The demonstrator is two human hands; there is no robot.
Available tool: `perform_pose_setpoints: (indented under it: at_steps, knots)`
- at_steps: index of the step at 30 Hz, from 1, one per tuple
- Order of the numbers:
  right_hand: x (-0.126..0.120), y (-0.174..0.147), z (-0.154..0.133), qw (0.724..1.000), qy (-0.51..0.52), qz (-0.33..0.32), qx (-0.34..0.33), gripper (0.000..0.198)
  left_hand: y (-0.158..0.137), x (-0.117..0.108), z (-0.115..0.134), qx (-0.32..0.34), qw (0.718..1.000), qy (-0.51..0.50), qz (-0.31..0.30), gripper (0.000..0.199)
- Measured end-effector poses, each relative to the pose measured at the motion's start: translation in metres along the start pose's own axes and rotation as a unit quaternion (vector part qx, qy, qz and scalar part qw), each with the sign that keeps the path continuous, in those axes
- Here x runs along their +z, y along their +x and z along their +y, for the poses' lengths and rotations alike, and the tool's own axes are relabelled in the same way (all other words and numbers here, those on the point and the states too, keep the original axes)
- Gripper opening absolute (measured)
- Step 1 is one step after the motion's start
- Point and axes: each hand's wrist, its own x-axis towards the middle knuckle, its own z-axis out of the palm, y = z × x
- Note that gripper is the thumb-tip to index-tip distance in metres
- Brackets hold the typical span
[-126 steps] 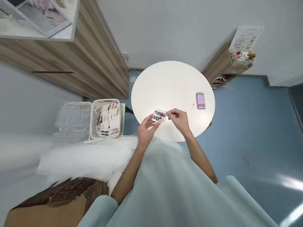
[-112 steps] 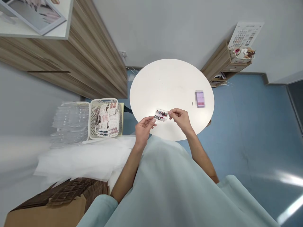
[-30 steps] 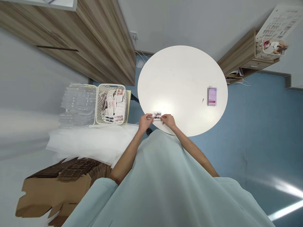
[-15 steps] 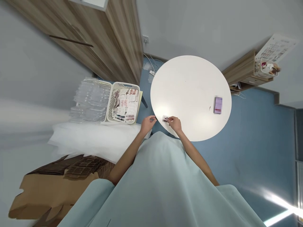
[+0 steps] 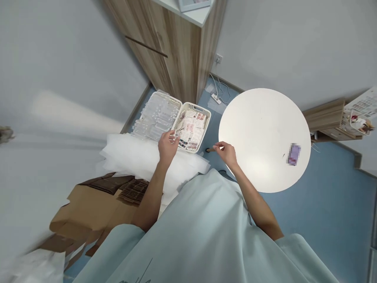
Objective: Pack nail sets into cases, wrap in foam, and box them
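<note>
My left hand (image 5: pixel 167 148) is at the near left side of a white plastic basket (image 5: pixel 207 131), its fingers curved and apart, with nothing clearly visible between them. Inside the basket lie several small cards (image 5: pixel 190 126) bearing pink, red and dark pieces. Over the left edge of the round white table (image 5: pixel 262 129), my right hand (image 5: pixel 226 153) is closed in a pinch. Whatever its fingertips hold, if anything, is too small to make out. Just beyond these fingertips, lower down, shows a tan piece with a dark end (image 5: pixel 209 149).
Clear plastic packages (image 5: pixel 157 114) fill a second basket to the left. White wrapping sheets (image 5: pixel 138 151) and brown cardboard (image 5: pixel 85 208) lie nearer. A blurred purple item (image 5: pixel 293 154) rests on the table's right side. Behind the baskets stands a wooden cabinet (image 5: pixel 179 51).
The view has turned left. My left hand has gone from the table's edge to the basket. My right hand has left the small card, which no longer shows on the table.
</note>
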Motion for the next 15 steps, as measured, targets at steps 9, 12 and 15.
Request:
perform_pose_setpoints:
  at_steps: [9,12,15]
  knots:
    - [0.02,-0.003,-0.037,0.999,-0.02,-0.007,-0.039,0.021,0.074,-0.022,-0.04,0.003,0.987,0.159,0.028,0.064]
    - [0.019,-0.008,-0.038,0.999,-0.012,-0.004,-0.031,0.021,0.091,-0.014,-0.041,0.006,0.982,0.186,0.019,0.065]
    - [0.015,-0.015,-0.036,1.0,0.004,0.004,-0.019,0.021,0.098,-0.008,-0.037,-0.002,0.979,0.205,0.017,0.067]
